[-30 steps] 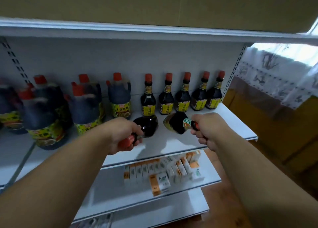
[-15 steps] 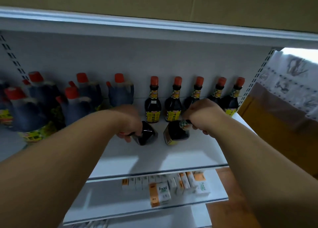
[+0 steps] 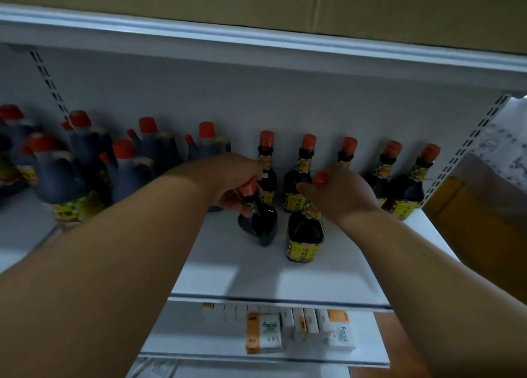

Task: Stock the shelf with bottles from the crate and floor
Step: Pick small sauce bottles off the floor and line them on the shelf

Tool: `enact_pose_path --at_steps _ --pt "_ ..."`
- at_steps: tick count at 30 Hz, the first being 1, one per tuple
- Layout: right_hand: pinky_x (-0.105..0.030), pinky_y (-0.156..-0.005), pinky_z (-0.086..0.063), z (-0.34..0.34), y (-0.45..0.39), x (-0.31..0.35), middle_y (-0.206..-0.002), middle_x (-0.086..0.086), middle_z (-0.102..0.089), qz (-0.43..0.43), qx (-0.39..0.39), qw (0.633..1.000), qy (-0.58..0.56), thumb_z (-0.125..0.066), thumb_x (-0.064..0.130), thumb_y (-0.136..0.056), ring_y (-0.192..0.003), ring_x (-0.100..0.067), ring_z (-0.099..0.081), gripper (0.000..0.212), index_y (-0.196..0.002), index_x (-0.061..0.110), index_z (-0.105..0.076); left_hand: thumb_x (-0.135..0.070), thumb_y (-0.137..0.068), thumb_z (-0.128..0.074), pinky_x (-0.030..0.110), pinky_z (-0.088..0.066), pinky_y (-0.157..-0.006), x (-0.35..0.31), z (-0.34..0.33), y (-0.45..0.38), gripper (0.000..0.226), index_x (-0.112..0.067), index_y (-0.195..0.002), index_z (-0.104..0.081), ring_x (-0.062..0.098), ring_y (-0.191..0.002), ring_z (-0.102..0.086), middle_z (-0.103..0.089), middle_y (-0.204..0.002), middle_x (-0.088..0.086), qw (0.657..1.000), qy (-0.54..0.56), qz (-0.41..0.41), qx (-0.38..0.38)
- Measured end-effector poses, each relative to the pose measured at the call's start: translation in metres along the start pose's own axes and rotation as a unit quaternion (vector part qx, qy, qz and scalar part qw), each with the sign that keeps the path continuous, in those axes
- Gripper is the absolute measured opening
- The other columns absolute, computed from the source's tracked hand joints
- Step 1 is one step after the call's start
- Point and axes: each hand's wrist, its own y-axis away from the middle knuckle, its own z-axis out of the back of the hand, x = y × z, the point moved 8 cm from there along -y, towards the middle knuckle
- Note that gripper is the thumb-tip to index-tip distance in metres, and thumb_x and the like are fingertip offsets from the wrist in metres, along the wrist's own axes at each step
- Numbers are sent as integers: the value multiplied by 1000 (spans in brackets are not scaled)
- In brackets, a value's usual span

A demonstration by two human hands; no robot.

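The shelf (image 3: 256, 275) is white, and its back panel (image 3: 199, 92) pale grey. Five small bottles (image 3: 306, 175) along the back are dark brown-black with orange-red caps and yellow labels printed in dark characters. The bottle at the left hand (image 3: 258, 223) is the same dark glass with an orange-red cap; the one at the right hand (image 3: 305, 235) shows a yellow label and a patterned yellow neck band. At nine o'clock, big jugs (image 3: 60, 178) are dark blue-black with red caps and yellow-green labels. At six o'clock, tissue packs (image 3: 265, 333) are white and orange. At twelve o'clock, a box (image 3: 256, 1) is plain tan. At three o'clock hangs a white curtain (image 3: 504, 155) with grey figures.
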Motion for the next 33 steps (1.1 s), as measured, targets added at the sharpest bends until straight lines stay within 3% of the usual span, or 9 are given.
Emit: enact_pose_path --at_steps 5,9,14,17,19,22,24,28,33 --pt "-32 -61 -37 -3 8 -9 -75 8 -51 12 -30 999 -39 -57 70 -80 -72 -19 -49 47 -88 24 -51 -61 -91 -51 25 -51 -45 -7 -12 -7 57 -13 -120 -60 26 -55 -69 -67 -107 11 991 114 -62 -45" --pt "-39 -86 -53 -44 14 -27 -113 7 -63 22 45 987 -152 -59 77 -58 -103 -19 -62 70 -115 38 -53 -74 -84 -48 29 -53 -54 -9 -17 -12 78 -11 -129 -54 20 -54 -68 -63 -120 7 987 97 -107 -74" --pt "-37 -89 -50 -77 27 -45 -120 6 -57 23 108 984 -141 -83 45 -65 -108 -18 -58 67 -121 36 -48 -49 -91 -60 39 -57 -73 -2 -24 -15 36 -19 -110 -59 18 -67 -64 -66 -97 4 978 48 -198 -39" --pt "-39 -90 -50 -78 21 -47 -122 6 -58 17 82 984 -155 -83 45 -66 -111 -19 -58 65 -121 35 -49 -30 -88 -70 30 -50 -70 0 -18 -20 12 -29 -92 -59 17 -79 -65 -65 -84 -4 951 -101 -272 -110" --pt "-39 -90 -50 -78 14 -48 -125 5 -59 7 63 986 -157 -82 46 -69 -114 -22 -58 66 -123 32 -48 -37 -82 -74 25 -42 -73 -1 -9 -17 21 -31 -96 -59 13 -86 -62 -64 -88 -8 923 -163 -292 -191" --pt "-33 -83 -46 -78 9 -51 -126 1 -59 -13 47 989 -140 -80 45 -75 -115 -26 -58 62 -124 26 -48 -47 -79 -74 27 -41 -73 5 -5 -16 34 -27 -101 -58 12 -85 -57 -63 -93 -7 915 -137 -288 -245" --pt "-30 -79 -42 -78 8 -54 -127 0 -59 -16 42 989 -138 -80 44 -75 -115 -26 -57 61 -123 25 -48 -49 -74 -76 31 -46 -77 20 -11 -24 42 -27 -106 -58 14 -92 -59 -64 -99 -6 921 -121 -287 -235" --pt "-27 -82 -39 -81 9 -57 -132 -2 -51 -23 28 989 -145 -79 46 -75 -117 -25 -54 69 -131 25 -46 -31 -69 -86 31 -48 -90 68 -38 -37 64 -37 -120 -48 11 -109 -59 -61 -118 -13 960 -26 -251 -118" --pt "-27 -83 -40 -88 8 -57 -131 0 -54 -36 4 986 -165 -80 48 -73 -116 -24 -56 74 -135 26 -47 -27 -66 -87 29 -46 -90 77 -45 -46 82 -35 -134 -42 14 -112 -58 -59 -129 -6 954 -1 -229 -195"
